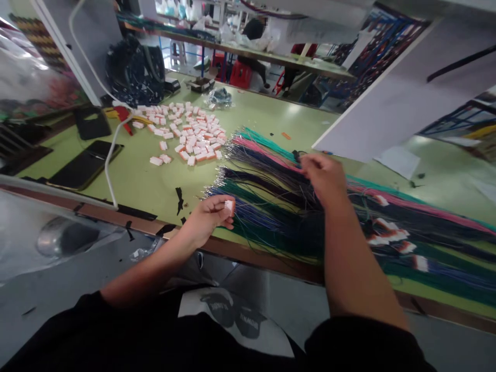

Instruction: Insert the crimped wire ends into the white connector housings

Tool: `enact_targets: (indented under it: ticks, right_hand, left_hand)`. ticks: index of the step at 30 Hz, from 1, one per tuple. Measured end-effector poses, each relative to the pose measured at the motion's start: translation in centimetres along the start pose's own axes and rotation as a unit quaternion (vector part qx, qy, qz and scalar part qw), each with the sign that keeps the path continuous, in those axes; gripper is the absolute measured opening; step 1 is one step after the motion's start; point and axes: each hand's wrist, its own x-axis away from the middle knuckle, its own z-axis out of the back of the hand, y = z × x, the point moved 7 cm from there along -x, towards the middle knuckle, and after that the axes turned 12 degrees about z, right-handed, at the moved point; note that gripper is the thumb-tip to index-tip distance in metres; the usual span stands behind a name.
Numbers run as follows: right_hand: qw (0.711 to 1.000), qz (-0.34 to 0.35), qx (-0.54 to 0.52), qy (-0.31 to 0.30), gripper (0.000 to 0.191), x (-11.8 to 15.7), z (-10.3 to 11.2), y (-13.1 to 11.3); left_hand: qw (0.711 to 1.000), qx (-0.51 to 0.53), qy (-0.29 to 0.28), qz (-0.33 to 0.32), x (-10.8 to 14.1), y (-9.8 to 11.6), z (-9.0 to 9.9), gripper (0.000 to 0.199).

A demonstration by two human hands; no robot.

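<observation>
My left hand [204, 219] is closed around a small white and orange connector housing [230, 206] near the table's front edge. A few thin wires trail from that housing to the right. Over the far side of the wire bundles, my right hand [326, 178] has its fingers pinched together beside the pink wires [267, 151]; what lies between the fingertips is too small to make out. Teal wires [267, 140], black wires [258, 180] and blue wires [256, 209] lie in rows with metal-tipped ends facing left.
Loose connector housings [199, 132] are heaped left of the wires. More housings [387, 235] rest on the wires at right. A dark phone-like slab [83, 165], a white bent rod [110, 173] and a slanted white panel [382, 98] stand about. A person [253, 31] sits beyond.
</observation>
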Motion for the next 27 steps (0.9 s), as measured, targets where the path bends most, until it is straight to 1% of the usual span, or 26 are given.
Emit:
enact_targets:
  ticks: [2,3,4,5,6,7,8,9,11,13,14,18,22,24,27]
  right_hand:
    - [0.989,0.042,0.067,-0.125,0.017,0.7,-2.3,-2.5]
    - [0.981,0.048,0.106,-0.156,0.016,1.1,-2.9,-3.3]
    - [0.976,0.049,0.138,-0.163,0.017,1.3,-3.1,-4.0]
    - [0.976,0.047,0.154,-0.147,0.018,1.4,-2.9,-4.6]
    - [0.980,0.048,0.147,-0.123,0.019,1.5,-2.6,-5.2]
    - [0.986,0.058,0.117,-0.104,0.019,1.7,-2.5,-5.8]
    - [0.990,0.079,0.069,-0.097,0.020,1.9,-2.6,-6.6]
    - [0.988,0.106,0.014,-0.108,0.021,2.3,-2.9,-7.5]
    - [0.969,0.163,-0.079,-0.166,0.020,3.5,-4.2,-9.5]
    - [0.946,0.198,-0.133,-0.218,0.019,4.8,-5.4,-11.0]
    - [0.939,0.204,-0.150,-0.232,0.019,5.3,-5.9,-11.5]
    - [0.936,0.205,-0.172,-0.229,0.017,6.2,-6.7,-12.3]
    - [0.932,0.245,-0.152,-0.217,0.019,6.8,-6.9,-13.2]
    - [0.931,0.255,-0.140,-0.222,0.019,7.0,-7.0,-13.5]
    - [0.937,0.223,-0.136,-0.232,0.015,6.9,-7.0,-13.1]
  left_hand:
    - [1.000,0.003,-0.003,-0.004,0.0,0.1,0.0,0.021]
    - [1.000,0.005,-0.004,-0.006,0.0,0.1,0.1,0.020]
    - [1.000,0.007,-0.006,-0.008,0.0,0.1,0.1,0.020]
    - [1.000,0.009,-0.008,-0.011,0.0,0.2,0.1,0.020]
    - [1.000,0.009,-0.009,-0.012,0.0,0.2,0.1,0.019]
    - [1.000,0.010,-0.011,-0.013,0.1,0.3,0.0,0.019]
    - [1.000,0.011,-0.013,-0.014,0.1,0.3,0.0,0.019]
    - [1.000,0.013,-0.016,-0.014,0.1,0.4,-0.1,0.019]
    - [0.999,0.020,-0.024,-0.012,0.1,0.4,-0.2,0.019]
    - [0.999,0.028,-0.029,-0.009,0.1,0.5,-0.3,0.018]
    - [0.999,0.032,-0.030,-0.007,0.1,0.5,-0.3,0.018]
    - [0.999,0.034,-0.027,0.000,0.2,0.6,-0.4,0.018]
    - [0.999,0.032,-0.018,0.002,0.1,0.6,-0.2,0.017]
    - [0.999,0.036,-0.017,0.001,0.0,0.6,-0.2,0.018]
    - [0.999,0.040,-0.024,0.000,0.0,0.5,-0.2,0.018]
